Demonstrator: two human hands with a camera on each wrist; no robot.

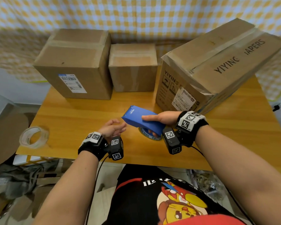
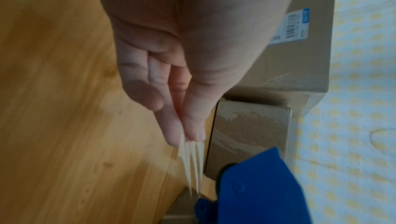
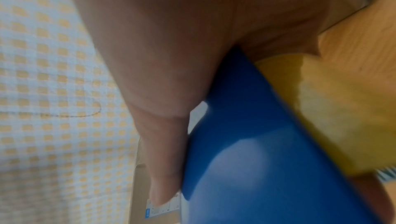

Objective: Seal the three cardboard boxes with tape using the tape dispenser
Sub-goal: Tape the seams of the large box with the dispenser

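Right hand grips the blue tape dispenser above the bench; left hand pinches its tape end. The boxes stand behind. Next, presumably: carry the tape to a box seam.

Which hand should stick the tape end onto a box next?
Probably the left hand: its fingertips already pinch the tape end. The right hand grips the blue tape dispenser.
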